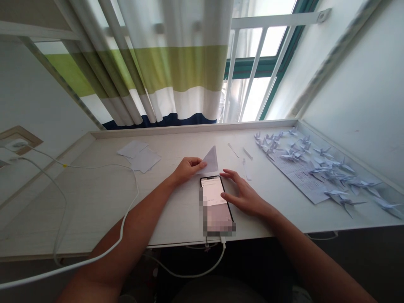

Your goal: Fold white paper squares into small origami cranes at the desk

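Note:
Pinched in my left hand (188, 169) is a sheet of white paper folded into a triangle (211, 161), held just above the desk with its point upward. A smartphone (216, 202) with a lit screen lies in front of me, a white cable (224, 243) plugged into its near end. My right hand (243, 193) rests over the phone's right side, fingers spread, its thumb at the screen's edge. Nothing is held in that hand. Part of the phone is blurred out by blocks.
Loose white paper squares (145, 160) lie at the left. Thin paper strips (247, 169) lie right of centre. Many folded paper cranes (334, 172) stand at the right, some on a printed sheet (296, 179). A white charging cord (135, 189) crosses over my left arm.

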Available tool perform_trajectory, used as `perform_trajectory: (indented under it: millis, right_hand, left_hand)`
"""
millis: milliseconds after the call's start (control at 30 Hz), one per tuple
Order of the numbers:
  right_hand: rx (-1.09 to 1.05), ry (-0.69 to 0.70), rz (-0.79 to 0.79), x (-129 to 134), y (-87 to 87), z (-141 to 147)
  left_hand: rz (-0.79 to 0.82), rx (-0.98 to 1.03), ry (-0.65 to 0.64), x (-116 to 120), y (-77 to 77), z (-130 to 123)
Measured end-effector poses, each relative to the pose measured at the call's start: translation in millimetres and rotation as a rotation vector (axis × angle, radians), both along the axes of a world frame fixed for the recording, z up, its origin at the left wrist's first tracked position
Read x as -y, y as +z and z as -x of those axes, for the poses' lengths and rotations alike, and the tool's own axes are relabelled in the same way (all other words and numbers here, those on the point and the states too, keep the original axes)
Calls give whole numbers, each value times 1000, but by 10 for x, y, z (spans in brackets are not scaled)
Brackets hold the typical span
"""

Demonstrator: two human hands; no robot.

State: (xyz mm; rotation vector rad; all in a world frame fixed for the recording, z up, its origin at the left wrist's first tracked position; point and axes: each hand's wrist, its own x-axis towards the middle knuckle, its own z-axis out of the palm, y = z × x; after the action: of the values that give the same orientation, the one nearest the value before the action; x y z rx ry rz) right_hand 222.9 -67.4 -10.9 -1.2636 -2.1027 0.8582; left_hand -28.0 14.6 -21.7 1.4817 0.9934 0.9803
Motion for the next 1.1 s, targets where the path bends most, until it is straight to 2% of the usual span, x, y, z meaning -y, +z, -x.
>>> perform_trajectory:
  millis: [167, 433, 600, 800, 1100]
  right_hand:
    - [-17, 51, -55, -28, 13, 16]
    - [114, 105, -81, -14, 49, 26]
    - [60, 92, -66, -18, 41, 21]
    - [151, 117, -86, -20, 36, 24]
    - [37, 105, -84, -30, 38, 13]
  left_hand:
    - [4, 89, 47, -20, -18, -6]
    - [-8, 107, 160, -72, -48, 56]
    - [-6, 98, 147, -65, -42, 54]
    - [-19, 86, 149, -63, -34, 56]
    - [-17, 82, 138, -66, -40, 53]
